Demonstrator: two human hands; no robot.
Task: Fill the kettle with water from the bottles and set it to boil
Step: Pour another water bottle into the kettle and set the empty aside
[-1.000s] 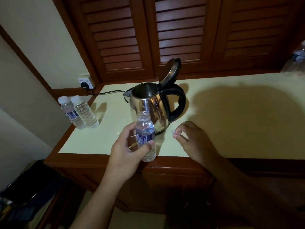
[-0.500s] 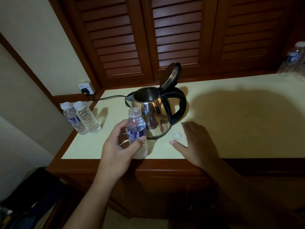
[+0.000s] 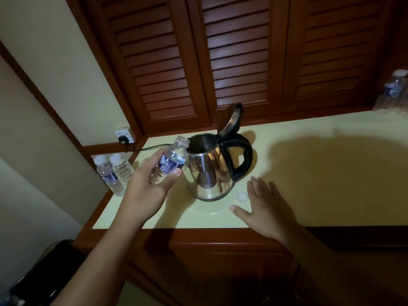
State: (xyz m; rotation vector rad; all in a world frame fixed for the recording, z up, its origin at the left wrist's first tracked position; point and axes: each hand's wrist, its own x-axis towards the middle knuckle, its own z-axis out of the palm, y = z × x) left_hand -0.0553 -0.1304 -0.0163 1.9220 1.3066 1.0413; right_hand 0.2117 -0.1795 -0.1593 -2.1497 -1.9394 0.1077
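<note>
— What takes up most of the view?

— A row of dark louvred doors (image 3: 220, 62) across the back. Below them a pale counter (image 3: 320, 173) with a wooden edge runs from left to right.

— And the kettle?

— The steel kettle (image 3: 209, 173) stands upright on the counter, left of centre. Its lid (image 3: 231, 119) is tipped up and back, so the mouth is open. The black handle faces right.

— What are the person's hands doing?

— The left hand (image 3: 145, 191) grasps an open bottle (image 3: 171, 164) around its labelled middle, thumb at the front and fingers behind. The bottle is lifted off the counter and tilted, its uncapped neck just beside the kettle's rim on the spout side. Water shows inside it; whether any is running out cannot be told. The right hand (image 3: 265, 206) is released, fingers straight and spread, palm down over the counter just right of the kettle's base. Whether it touches the surface is unclear.

— Any other bottles?

— Two sealed bottles (image 3: 112, 173) stand touching each other at the counter's left edge, well apart from the kettle. More bottles (image 3: 390, 93) stand at the far right edge, blurred.

— Smaller things?

— A wall socket (image 3: 124, 135) with a black plug sits in the left corner, and a cord (image 3: 150, 148) runs from it toward the kettle. A small white cap (image 3: 241, 196) lies on the counter between the kettle's base and the right hand's fingers.
</note>
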